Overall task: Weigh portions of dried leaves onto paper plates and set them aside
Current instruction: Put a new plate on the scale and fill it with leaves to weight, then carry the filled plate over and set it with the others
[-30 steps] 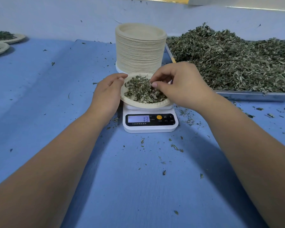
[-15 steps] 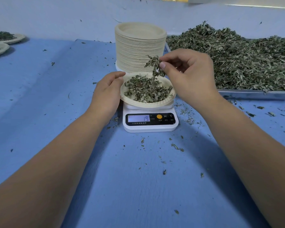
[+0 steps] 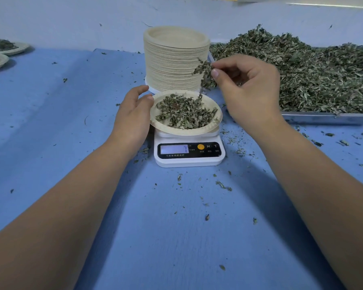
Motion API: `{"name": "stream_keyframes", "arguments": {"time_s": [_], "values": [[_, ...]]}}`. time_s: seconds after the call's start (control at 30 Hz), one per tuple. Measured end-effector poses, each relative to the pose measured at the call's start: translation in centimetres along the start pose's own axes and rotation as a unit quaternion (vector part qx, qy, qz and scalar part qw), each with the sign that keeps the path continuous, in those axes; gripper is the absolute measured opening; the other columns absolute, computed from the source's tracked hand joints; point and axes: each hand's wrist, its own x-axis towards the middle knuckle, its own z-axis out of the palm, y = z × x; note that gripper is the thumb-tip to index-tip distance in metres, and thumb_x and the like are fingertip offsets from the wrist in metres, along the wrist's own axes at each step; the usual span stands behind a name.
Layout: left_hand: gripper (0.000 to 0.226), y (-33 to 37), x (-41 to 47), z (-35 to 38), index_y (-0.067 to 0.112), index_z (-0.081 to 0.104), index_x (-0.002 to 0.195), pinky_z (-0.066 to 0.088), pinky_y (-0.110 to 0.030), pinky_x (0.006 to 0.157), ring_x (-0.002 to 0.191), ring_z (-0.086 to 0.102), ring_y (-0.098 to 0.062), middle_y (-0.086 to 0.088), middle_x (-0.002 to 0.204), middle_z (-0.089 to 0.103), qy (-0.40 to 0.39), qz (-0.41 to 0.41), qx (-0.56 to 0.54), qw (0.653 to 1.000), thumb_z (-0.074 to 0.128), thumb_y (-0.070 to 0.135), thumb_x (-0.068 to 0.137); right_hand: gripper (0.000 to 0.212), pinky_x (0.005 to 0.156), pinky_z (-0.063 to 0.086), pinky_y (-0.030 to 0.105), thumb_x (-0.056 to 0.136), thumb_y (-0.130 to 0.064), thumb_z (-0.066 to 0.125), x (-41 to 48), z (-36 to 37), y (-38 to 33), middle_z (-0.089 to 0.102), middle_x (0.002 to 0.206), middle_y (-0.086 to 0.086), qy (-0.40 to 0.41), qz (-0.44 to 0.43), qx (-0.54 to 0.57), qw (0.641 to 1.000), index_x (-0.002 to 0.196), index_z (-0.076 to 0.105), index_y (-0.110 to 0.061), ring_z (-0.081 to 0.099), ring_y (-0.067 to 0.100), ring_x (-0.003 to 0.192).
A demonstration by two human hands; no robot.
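Note:
A paper plate (image 3: 217, 118) holding a heap of dried leaves (image 3: 184, 114) sits slightly tilted on a white digital scale (image 3: 190, 152) at the table's middle. My left hand (image 3: 132, 116) grips the plate's left rim with thumb and fingers. My right hand (image 3: 247, 91) hovers above and right of the plate, pinching a small tuft of dried leaves (image 3: 204, 75). A few bits fall from it toward the plate. The scale's display is lit; its digits are blurred.
A tall stack of empty paper plates (image 3: 176, 59) stands just behind the scale. A metal tray (image 3: 327, 118) piled with dried leaves (image 3: 312, 74) fills the right. Two filled plates (image 3: 6, 49) rest at the far left. Leaf crumbs litter the blue table (image 3: 50, 122).
My right hand rose from the plate with a pinch of leaves and drew back to the right. My left hand stayed on the plate's rim, and the plate now sits tilted.

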Motion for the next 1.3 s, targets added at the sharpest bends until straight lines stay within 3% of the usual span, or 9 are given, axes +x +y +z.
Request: {"name": "stream_keyframes", "arguments": {"time_s": [0.17,0.3,0.53,0.63,0.77,0.87,1.0,1.13,1.3], "values": [[0.028,0.2,-0.2,0.0,0.051,0.057,0.116,0.048,-0.041,0.108,0.116,0.062,-0.005,0.024,0.12,0.063,0.0,-0.002,0.002,1.0,0.049,0.04,0.092,0.016,0.08,0.058,0.025,0.092,-0.02,0.067,1.7,-3.7,3.1,0.073,0.091,-0.016,0.091,0.035,-0.088,0.991,0.103,0.077,-0.026,0.069,0.003,0.083],[0.028,0.3,-0.3,0.0,0.05,0.058,0.118,0.047,-0.041,0.108,0.116,0.062,-0.007,0.023,0.12,0.063,-0.003,-0.007,0.001,1.0,0.048,0.04,0.093,0.025,0.091,0.053,0.027,0.097,-0.024,0.06,1.0,-5.0,6.2,0.076,0.104,-0.002,-0.021,0.073,-0.266,0.961,0.114,0.077,-0.018,0.069,0.015,0.091],[0.04,0.4,-0.4,0.5,0.032,0.054,0.142,0.042,-0.03,0.107,0.121,0.054,-0.003,0.017,0.131,0.057,0.003,-0.001,0.021,1.0,0.045,0.033,0.103,0.023,0.084,0.055,0.027,0.096,-0.023,0.06,0.2,-2.7,3.3,0.076,0.098,-0.002,-0.073,-0.051,-0.219,0.972,0.109,0.078,-0.017,0.066,0.01,0.084],[0.04,0.4,-0.4,0.6,0.031,0.052,0.144,0.04,-0.027,0.102,0.117,0.053,-0.001,0.022,0.123,0.054,0.004,-0.002,0.022,1.0,0.044,0.032,0.104,0.022,0.074,0.057,0.037,0.098,-0.025,0.058,-0.2,-2.2,2.8,0.075,0.09,0.002,-0.153,-0.037,-0.262,0.952,0.106,0.076,-0.018,0.067,0.023,0.076],[0.04,0.2,-0.2,0.6,0.032,0.05,0.144,0.037,-0.016,0.086,0.108,0.05,0.011,0.027,0.119,0.053,-0.009,0.002,0.032,0.999,0.044,0.034,0.104,0.026,0.057,0.042,0.028,0.1,-0.035,0.054,-0.1,-1.9,2.5,0.064,0.071,-0.003,-0.206,-0.001,-0.31,0.928,0.094,0.074,-0.019,0.054,0.015,0.057],[0.041,0.2,-0.1,0.7,0.034,0.049,0.144,0.036,-0.016,0.085,0.107,0.05,0.012,0.031,0.114,0.051,-0.015,-0.011,0.039,0.999,0.043,0.037,0.103,0.025,0.06,0.049,0.031,0.1,-0.033,0.054,-0.2,-1.6,2.3,0.064,0.075,-0.005,-0.221,0.038,-0.278,0.934,0.095,0.075,-0.02,0.057,0.015,0.058],[0.068,1.3,-0.1,0.6,0.036,0.043,0.15,0.039,-0.039,0.112,0.134,0.048,-0.012,0.014,0.146,0.049,-0.011,-0.087,-0.037,0.995,0.047,0.049,0.083,0.019,0.07,0.055,0.031,0.095,-0.028,0.06,0.0,-1.1,1.6,0.069,0.073,-0.006,-0.193,0.075,-0.228,0.951,0.088,0.077,-0.023,0.065,0.016,0.068],[0.014,3.5,-0.3,-1.1,0.03,0.054,0.084,0.038,-0.037,0.086,0.095,0.049,-0.018,0.003,0.102,0.054,0.041,-0.065,-0.116,0.99,0.048,0.039,0.075,0.01,0.06,0.043,0.02,0.09,-0.025,0.067,0.0,0.3,0.1,0.067,0.064,-0.01,-0.128,0.135,-0.067,0.98,0.09,0.075,-0.031,0.058,0.004,0.056],[0.01,4.4,-0.7,-7.3,0.026,0.056,0.082,0.04,-0.036,0.073,0.064,0.055,-0.013,0.006,0.079,0.056,0.121,-0.05,-0.129,0.983,0.051,0.03,0.089,0.016,0.04,0.024,0.02,0.093,-0.008,0.063,-0.7,6.1,-4.3,0.058,0.055,-0.006,-0.132,0.329,0.264,0.897,0.106,0.067,-0.017,0.041,0.01,0.042]]}}
